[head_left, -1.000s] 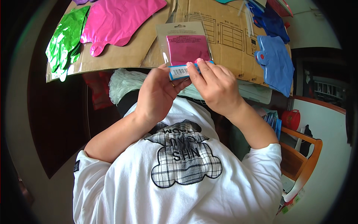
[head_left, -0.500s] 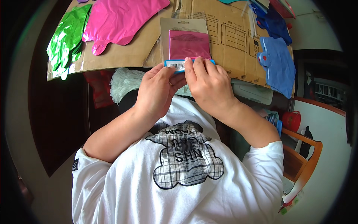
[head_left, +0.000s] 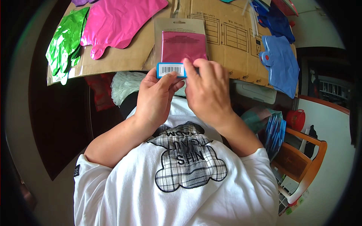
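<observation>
A flat clear package (head_left: 180,25) with a hang hole at its top lies at the near edge of the cardboard. Folded pink foil (head_left: 184,47) shows inside it. Along its near end runs a blue-bordered strip with a barcode label (head_left: 170,70). My left hand (head_left: 155,97) pinches that end, thumb on top and fingers underneath. At the strip's right end is my right hand (head_left: 208,88), slightly blurred, with its thumb and fingers closed on the package's near right corner. Its fingertips are partly hidden.
Flattened cardboard (head_left: 143,60) covers the table. A large pink foil balloon (head_left: 120,22) and a green foil one (head_left: 67,41) lie to the left. On the right are a light blue foil balloon (head_left: 281,64), a dark blue one (head_left: 277,22) and white sticks (head_left: 253,19). A wooden chair (head_left: 294,165) stands lower right.
The package has shifted slightly left and nearer me. My right hand's fingers have moved off the barcode label toward the strip's right end, uncovering more of it.
</observation>
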{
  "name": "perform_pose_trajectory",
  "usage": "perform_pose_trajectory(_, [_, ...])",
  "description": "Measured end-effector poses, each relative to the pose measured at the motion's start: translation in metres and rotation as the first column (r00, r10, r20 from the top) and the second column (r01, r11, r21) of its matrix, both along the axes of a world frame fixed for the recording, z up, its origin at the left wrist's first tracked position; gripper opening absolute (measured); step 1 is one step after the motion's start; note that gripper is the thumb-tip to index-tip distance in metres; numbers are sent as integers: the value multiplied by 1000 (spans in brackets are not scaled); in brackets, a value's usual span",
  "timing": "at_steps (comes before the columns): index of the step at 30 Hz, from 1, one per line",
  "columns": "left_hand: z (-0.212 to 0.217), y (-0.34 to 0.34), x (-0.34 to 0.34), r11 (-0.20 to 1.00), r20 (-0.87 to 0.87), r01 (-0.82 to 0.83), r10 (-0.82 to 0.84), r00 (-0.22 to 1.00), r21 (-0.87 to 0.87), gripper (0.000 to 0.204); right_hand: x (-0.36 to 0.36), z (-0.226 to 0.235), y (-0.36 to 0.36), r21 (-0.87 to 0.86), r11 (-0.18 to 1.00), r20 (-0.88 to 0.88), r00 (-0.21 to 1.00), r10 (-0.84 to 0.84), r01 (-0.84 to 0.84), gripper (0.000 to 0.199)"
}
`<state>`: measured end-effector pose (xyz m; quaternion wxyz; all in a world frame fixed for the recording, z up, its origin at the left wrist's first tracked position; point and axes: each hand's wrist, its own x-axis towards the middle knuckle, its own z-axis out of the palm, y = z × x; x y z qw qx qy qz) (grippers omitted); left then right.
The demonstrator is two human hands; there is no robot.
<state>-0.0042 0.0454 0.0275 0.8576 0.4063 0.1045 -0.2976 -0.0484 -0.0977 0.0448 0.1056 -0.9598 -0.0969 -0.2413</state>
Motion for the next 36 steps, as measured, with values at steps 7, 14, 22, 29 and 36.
perform_pose_trajectory(7, [-2,7,-1,997,56,-17,13,998,73,10,-5,-6,-25,560,785,-182,964,-196,265,29])
perform_pose_trajectory(14, [2,12,-7,999,31,19,-20,999,39,11,-18,-8,-14,933,96,-353,932,78,346,32])
perform_pose_trajectory(22, [14,33,12,428,364,-67,-663,655,901,28,-41,-42,3,812,-455,-331,931,156,365,16])
perform_pose_trajectory(29, [31,12,37,635,603,-532,-753,-263,561,24,-35,-40,2,829,-423,-342,930,134,366,15])
perform_pose_trajectory(36, [19,-3,57,602,419,-473,-794,-440,644,17,-36,-43,0,845,-388,-362,928,91,368,16])
